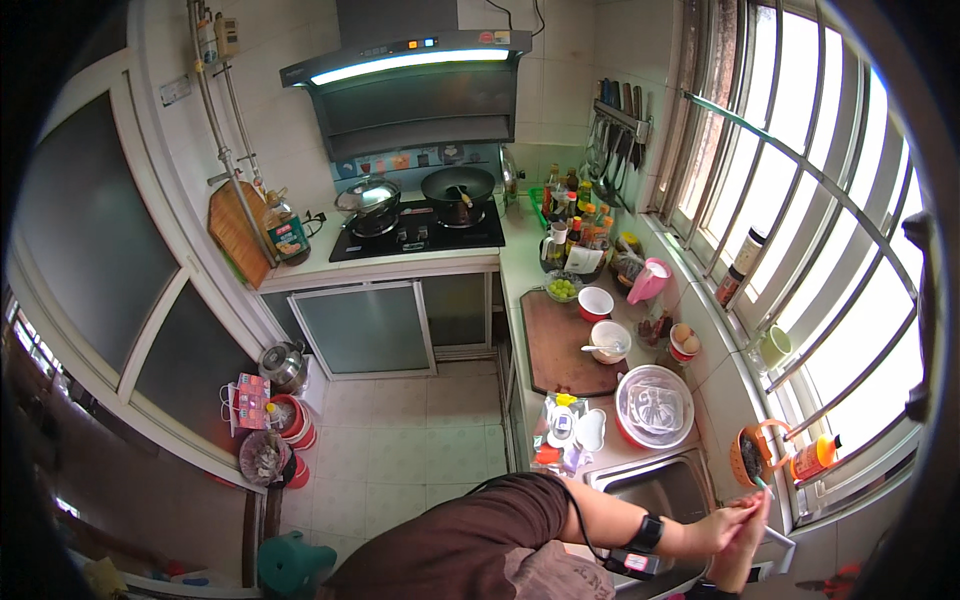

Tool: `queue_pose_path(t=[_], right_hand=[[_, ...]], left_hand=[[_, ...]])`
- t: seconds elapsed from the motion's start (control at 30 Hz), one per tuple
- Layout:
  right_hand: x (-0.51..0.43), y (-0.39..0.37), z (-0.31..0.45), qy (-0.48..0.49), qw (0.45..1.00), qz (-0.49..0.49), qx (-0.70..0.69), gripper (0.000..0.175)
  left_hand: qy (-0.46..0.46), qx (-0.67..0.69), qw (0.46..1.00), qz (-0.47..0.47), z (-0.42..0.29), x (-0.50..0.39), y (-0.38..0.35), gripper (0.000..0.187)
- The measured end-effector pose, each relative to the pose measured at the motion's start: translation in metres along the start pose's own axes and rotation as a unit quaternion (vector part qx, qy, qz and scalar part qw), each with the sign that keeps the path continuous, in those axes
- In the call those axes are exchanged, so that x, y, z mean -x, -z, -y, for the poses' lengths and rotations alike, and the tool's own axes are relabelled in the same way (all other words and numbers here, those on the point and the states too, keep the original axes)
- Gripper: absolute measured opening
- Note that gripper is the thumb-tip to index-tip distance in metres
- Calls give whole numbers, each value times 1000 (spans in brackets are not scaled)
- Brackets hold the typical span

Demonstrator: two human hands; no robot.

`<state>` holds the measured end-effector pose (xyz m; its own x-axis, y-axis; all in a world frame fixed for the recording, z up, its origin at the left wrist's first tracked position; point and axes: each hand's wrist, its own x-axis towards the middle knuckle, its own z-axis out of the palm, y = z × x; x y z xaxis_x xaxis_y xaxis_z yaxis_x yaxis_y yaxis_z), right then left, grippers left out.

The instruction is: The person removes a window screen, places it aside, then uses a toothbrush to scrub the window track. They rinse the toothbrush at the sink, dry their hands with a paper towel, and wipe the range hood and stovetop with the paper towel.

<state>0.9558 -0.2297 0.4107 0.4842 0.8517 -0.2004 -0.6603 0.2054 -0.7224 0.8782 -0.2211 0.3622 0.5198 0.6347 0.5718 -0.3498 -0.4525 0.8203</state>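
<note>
My left hand (718, 529) is stretched out over the right side of the sink (660, 487), with a black band around the forearm. It meets my right hand (750, 531), whose fingers point up towards the wall. The two hands touch, palm against palm or nearly so, and they are slightly blurred. Just above the fingertips is a small teal stick-like thing (763, 484); whether it is touched I cannot tell. An orange hanging basket (748, 456) holding a dark scrubber is close above it. Part of a pale metal faucet (781, 547) shows right of my hands.
A lidded red basin (655, 407), a cutting board (555, 337) and a white bowl with a spoon (610, 342) stand along the counter. An orange bottle (814, 457) is on the barred windowsill. Further off are a gas stove (420, 232) and a wok (457, 187). A teal stool (295, 564) stands behind me.
</note>
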Motion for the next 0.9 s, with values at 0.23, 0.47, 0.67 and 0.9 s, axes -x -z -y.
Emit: queue_pose_path(t=[0.23,0.47,0.67,0.9], right_hand=[[22,15,21,68,943,325,16,34],[28,218,-145,-117,911,-87,386,53],[37,165,-102,-105,985,136,3,32],[67,90,-12,-13,957,11,289,16]], left_hand=[[-193,-139,953,186,-61,8,39,82],[152,-238,838,467,52,92,72,87],[-112,-260,905,318,47,66,27,59],[-241,-349,850,311,-22,-11,25,25]])
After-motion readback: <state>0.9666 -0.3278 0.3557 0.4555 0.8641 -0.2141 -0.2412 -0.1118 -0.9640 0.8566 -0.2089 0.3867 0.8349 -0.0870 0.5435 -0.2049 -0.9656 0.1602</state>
